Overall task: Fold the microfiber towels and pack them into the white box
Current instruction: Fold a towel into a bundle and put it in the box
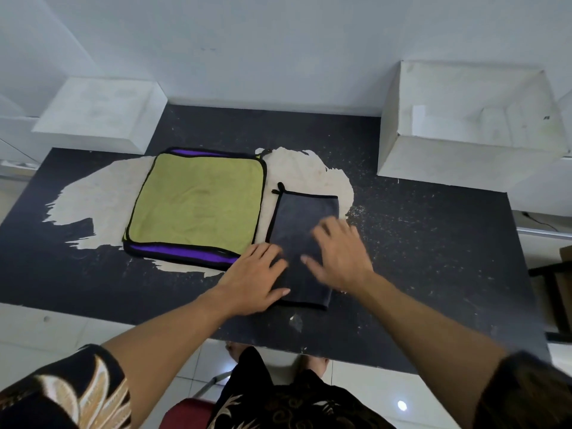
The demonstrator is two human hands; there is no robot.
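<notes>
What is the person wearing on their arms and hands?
Nothing covers the left hand or the right hand: no gloves, rings or watch show. Both forearms are bare. Short sleeves end near the elbows, black with a swirly gold and cream pattern. The right sleeve is blurred.

There is a single view, taken from the person's head and aimed forward and steeply down over the dark surface (pixel 433 243). It sits close above the work: both forearms reach in from the bottom edge, and the person's patterned clothing and the tiled floor (pixel 371 397) fill the lowest strip. The wide lens bends the straight lines towards the edges. The far edge of the surface meets a pale wall (pixel 278 41) across the top. No second view shares the scene.
</notes>
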